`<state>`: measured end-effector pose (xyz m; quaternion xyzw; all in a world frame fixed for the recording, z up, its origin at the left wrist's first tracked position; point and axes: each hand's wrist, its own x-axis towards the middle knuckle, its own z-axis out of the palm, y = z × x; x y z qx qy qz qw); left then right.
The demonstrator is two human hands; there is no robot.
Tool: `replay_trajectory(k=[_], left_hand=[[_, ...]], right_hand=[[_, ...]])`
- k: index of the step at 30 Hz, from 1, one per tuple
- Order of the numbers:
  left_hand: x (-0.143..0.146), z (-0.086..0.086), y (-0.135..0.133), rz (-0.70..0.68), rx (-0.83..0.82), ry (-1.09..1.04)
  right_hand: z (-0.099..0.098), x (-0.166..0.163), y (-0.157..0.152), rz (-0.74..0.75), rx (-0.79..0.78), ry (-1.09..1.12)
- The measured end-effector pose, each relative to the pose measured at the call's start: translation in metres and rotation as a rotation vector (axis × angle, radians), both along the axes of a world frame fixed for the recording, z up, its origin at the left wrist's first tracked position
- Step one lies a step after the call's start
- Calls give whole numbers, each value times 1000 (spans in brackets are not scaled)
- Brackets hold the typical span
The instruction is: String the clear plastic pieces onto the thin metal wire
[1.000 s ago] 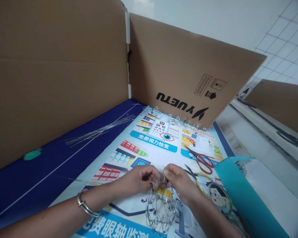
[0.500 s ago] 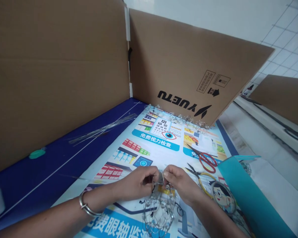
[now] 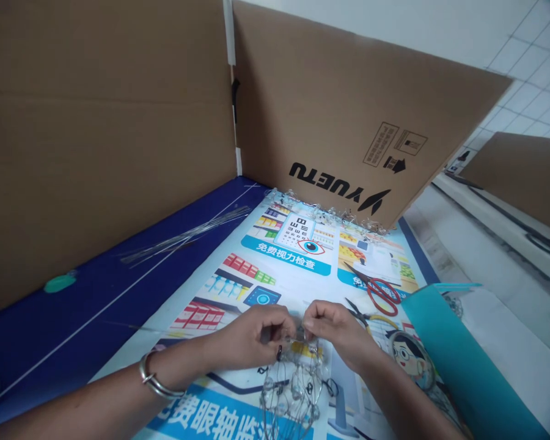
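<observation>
My left hand and my right hand are close together over the printed sheet. Thumb and fingers of each pinch part of a beaded wire. Below the fingers, its thin loops hang in a tangle with clear round beads and a few small dark bits. The exact spot each hand pinches is too small and blurred to make out. Right of my right hand lie yellow-handled pliers or snips, partly hidden by that hand. Red-handled scissors rest open just beyond them.
Cardboard panels stand at the left and back. A row of beaded wire pieces lies along the back panel. Loose straight wires and a green blob are on the blue surface. A teal box and round roll stand right.
The curved wire that showed between my fingertips is no longer distinct. My right hand has risen slightly, and the view has shifted a little. The tangle hangs in a slightly different shape.
</observation>
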<state>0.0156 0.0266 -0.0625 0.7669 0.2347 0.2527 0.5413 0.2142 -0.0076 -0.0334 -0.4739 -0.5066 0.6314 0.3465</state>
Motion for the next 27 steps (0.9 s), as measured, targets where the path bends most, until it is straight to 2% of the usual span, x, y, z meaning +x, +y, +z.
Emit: replay_trajectory(k=[12,22,27], left_hand=[[-2,1,-2,6,177,-14],[-3,-4,0,-13,170,-12],[-2,-5,0,-6,185,-4]], right_hand=[[3,1,0,44,83,-30],[3,1,0,35,68,-37],[6,2,0,42,124,-68]])
